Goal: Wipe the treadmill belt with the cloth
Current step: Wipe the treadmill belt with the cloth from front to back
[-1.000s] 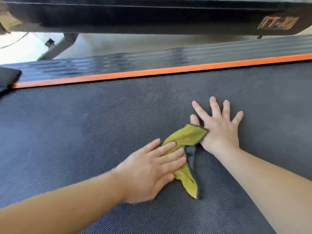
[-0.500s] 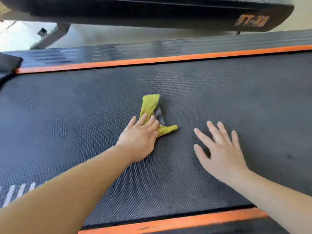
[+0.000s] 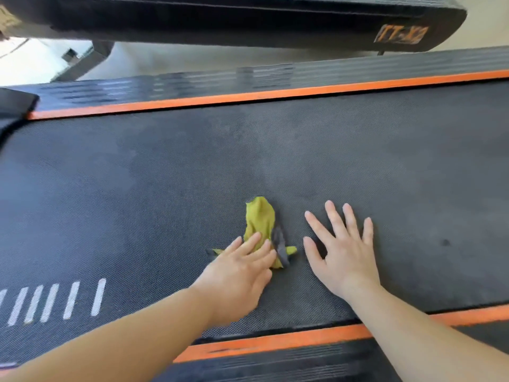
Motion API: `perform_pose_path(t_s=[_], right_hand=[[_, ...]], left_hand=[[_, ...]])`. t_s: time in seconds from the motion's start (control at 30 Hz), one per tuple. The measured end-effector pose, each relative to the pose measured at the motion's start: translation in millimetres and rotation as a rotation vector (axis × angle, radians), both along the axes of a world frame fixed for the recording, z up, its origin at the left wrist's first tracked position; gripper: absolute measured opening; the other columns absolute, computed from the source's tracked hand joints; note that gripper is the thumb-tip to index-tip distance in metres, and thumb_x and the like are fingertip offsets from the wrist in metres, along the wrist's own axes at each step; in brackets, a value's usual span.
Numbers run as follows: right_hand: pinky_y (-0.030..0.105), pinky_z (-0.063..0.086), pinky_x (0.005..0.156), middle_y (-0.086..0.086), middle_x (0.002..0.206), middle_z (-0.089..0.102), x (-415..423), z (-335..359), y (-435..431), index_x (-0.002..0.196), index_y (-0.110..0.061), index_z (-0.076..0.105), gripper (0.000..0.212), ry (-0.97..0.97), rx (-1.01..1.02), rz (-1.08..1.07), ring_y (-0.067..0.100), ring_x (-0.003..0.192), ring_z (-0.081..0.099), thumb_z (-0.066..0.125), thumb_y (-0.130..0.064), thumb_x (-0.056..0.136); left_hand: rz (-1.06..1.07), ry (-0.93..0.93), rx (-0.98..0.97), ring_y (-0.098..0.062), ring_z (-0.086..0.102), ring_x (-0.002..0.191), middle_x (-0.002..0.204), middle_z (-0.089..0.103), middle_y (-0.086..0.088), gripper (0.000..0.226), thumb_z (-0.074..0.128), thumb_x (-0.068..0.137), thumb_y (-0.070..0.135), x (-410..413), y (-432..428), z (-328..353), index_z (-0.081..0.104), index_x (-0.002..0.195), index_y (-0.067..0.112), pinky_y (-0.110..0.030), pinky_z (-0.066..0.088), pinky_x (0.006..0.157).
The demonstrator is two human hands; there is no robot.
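The left hand (image 3: pixel 237 274) is laid flat on the near end of the cloth (image 3: pixel 260 219). Its grip is open: the fingers are held straight and close together, and their tips are pressed onto the fabric without being curled round it. Nothing is pinched or clasped. The right hand (image 3: pixel 344 257) is set palm down on the treadmill belt (image 3: pixel 165 188), just beside the cloth and to its right, with a narrow strip of bare belt seen between them. Its grip is likewise spread wide, with the fingers fanned apart, the thumb drawn out to the side, and nothing held.

The cloth is found on the belt, nearer the close edge than the far one. It is yellow-green, bunched and crumpled into a narrow shape that is stretched away from the left fingertips. A grey trim or underside is shown along its right edge, and small yellow corners are seen poking out on both sides of the hand.

The belt is dark grey with a fine woven texture, and lighter, uneven patches are seen across its middle. A small dark spot (image 3: pixel 445 242) is visible to the right of the right hand. A row of white bars (image 3: pixel 55 301) is printed at the lower left. The belt is bordered by a far orange stripe (image 3: pixel 248 96) and a near orange stripe (image 3: pixel 275 344).
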State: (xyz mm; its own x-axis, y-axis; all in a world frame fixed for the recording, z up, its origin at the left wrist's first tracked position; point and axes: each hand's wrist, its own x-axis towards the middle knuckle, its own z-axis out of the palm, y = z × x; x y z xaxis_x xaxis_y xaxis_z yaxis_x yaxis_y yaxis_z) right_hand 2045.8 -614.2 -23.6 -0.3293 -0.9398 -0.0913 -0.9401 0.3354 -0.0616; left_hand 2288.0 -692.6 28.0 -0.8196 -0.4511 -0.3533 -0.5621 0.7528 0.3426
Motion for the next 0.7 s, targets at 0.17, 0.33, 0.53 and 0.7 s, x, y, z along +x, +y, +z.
perform_pose_path(t_s=[0.17, 0.33, 0.53, 0.7], right_hand=[[0.065, 0.006, 0.124, -0.003, 0.173, 0.014, -0.7, -2.4, -1.2, 0.157, -0.051, 0.029, 0.062, -0.015, -0.022, -0.014, 0.030, 0.159, 0.007, 0.023, -0.066, 0.097], [0.064, 0.005, 0.124, -0.003, 0.173, 0.010, -0.5, -1.8, -1.5, 0.158, -0.052, 0.024, 0.062, -0.019, -0.015, -0.015, 0.029, 0.160, 0.003, 0.021, -0.067, 0.098], [0.063, 0.003, 0.125, -0.004, 0.174, 0.005, -1.9, -2.2, 0.0, 0.159, -0.052, 0.020, 0.063, -0.010, -0.004, -0.017, 0.028, 0.160, 0.000, 0.017, -0.068, 0.098], [0.064, 0.005, 0.124, -0.004, 0.173, 0.010, -2.1, -4.0, -2.1, 0.158, -0.051, 0.025, 0.063, -0.006, -0.003, -0.012, 0.029, 0.159, 0.004, 0.020, -0.067, 0.098]], left_hand=[[-0.011, -0.074, -0.223, -0.016, 0.006, 0.159, 0.170, 0.019, 0.010, 0.076, -0.004, 0.097, 0.051, 20.2, -40.4, -3.6, 0.025, 0.163, 0.027, -0.042, -0.002, 0.128], [0.072, -0.065, -0.090, -0.020, -0.018, 0.157, 0.172, -0.001, 0.012, 0.080, -0.010, 0.093, 0.053, 3.2, -8.0, -11.8, 0.010, 0.165, 0.026, -0.041, -0.011, 0.127], [0.100, -0.125, -0.153, -0.015, -0.016, 0.157, 0.171, 0.000, 0.020, 0.082, -0.015, 0.089, 0.060, 3.4, -69.9, -2.8, 0.010, 0.164, 0.037, -0.049, -0.014, 0.126], [0.014, -0.197, -0.257, -0.019, -0.018, 0.157, 0.171, -0.009, 0.016, 0.064, -0.004, 0.101, 0.057, -15.1, -116.4, -12.9, -0.003, 0.163, 0.039, -0.053, -0.013, 0.125]])
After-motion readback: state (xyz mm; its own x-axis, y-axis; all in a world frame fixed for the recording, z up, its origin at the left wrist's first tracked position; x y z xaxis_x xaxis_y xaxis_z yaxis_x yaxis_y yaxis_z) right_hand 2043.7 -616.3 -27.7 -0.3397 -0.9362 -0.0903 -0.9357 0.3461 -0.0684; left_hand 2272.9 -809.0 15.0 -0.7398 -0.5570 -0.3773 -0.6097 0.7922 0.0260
